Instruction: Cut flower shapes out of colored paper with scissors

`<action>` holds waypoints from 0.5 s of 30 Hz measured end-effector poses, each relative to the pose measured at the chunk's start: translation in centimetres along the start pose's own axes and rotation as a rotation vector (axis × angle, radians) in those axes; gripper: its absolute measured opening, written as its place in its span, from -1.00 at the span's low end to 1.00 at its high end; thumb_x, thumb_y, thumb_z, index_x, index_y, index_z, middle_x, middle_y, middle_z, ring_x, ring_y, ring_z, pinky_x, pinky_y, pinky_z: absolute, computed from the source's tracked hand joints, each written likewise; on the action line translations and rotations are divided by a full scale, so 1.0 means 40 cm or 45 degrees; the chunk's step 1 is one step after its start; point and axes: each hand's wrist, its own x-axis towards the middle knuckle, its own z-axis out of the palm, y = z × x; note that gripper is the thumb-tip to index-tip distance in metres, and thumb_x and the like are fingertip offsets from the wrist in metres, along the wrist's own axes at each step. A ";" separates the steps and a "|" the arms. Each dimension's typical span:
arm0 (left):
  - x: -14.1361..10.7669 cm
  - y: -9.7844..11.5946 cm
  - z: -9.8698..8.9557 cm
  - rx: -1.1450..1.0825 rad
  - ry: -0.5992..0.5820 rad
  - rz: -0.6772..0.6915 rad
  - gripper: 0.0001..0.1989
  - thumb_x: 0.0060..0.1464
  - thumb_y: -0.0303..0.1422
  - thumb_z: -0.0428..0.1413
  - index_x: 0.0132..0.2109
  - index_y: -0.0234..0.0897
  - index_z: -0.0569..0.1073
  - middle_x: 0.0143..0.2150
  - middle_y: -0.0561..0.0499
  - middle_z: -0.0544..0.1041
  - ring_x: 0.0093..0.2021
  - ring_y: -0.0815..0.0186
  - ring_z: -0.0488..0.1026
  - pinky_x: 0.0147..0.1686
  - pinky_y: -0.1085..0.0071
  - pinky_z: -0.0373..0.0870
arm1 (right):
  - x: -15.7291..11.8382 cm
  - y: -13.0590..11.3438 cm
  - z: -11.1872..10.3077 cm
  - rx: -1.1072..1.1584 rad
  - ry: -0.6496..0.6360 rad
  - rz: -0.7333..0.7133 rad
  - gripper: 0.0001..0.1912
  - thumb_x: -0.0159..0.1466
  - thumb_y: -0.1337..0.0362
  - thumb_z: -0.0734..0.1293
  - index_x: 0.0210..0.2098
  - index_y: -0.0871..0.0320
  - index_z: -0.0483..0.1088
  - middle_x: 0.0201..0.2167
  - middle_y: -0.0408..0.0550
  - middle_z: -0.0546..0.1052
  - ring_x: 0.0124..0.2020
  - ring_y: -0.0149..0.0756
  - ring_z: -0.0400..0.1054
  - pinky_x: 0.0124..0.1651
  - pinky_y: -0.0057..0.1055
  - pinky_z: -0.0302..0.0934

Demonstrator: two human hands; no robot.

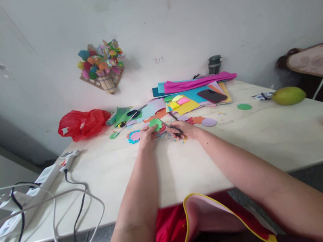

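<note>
My left hand (147, 134) pinches a green scalloped paper flower (156, 125) above the table. My right hand (186, 129) is wrapped round a pair of dark-handled scissors (176, 131), whose blades point up and left at the flower's edge. Whether the blades touch the paper I cannot tell. Beneath and around the hands lie tiny paper scraps (170, 138). A blue and pink scalloped paper piece (134, 136) rests left of my left hand. Beyond my right hand are an orange paper flower (198, 119) and a lilac paper oval (209, 122).
Coloured paper sheets (195, 101) with a phone (212, 96) on them lie at the back. Other scissors (135, 112) and a red plastic bag (83, 123) are left of them. A power strip (35, 194) with loose cables borders the left; mangoes (288, 95) sit right.
</note>
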 end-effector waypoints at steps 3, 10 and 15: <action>0.003 -0.002 -0.004 0.008 -0.020 0.004 -0.72 -0.36 -0.45 0.42 -0.51 -0.33 0.45 -0.51 0.03 0.54 -0.50 0.36 0.50 -0.40 0.44 0.49 | 0.000 0.000 0.002 0.008 -0.003 0.004 -0.68 0.24 0.15 0.41 -0.48 0.18 0.26 -0.73 -0.26 0.36 -0.79 -0.58 0.13 -0.78 -0.62 -0.10; 0.007 -0.005 -0.007 0.015 -0.017 -0.002 -0.71 -0.38 -0.44 0.43 -0.49 -0.34 0.47 -0.49 0.00 0.55 -0.48 0.33 0.51 -0.40 0.42 0.48 | 0.014 0.021 -0.004 0.011 -0.008 -0.010 -0.71 0.26 0.14 0.39 -0.43 0.19 0.28 -0.72 -0.27 0.37 -0.79 -0.58 0.17 -0.79 -0.64 -0.11; 0.006 -0.005 -0.006 0.019 -0.019 0.000 -0.74 -0.34 -0.45 0.41 -0.47 -0.34 0.49 -0.47 0.00 0.56 -0.47 0.32 0.51 -0.36 0.37 0.49 | 0.023 0.032 -0.006 0.022 -0.011 -0.027 -0.70 0.25 0.12 0.39 -0.42 0.19 0.30 -0.72 -0.26 0.38 -0.79 -0.57 0.17 -0.79 -0.64 -0.11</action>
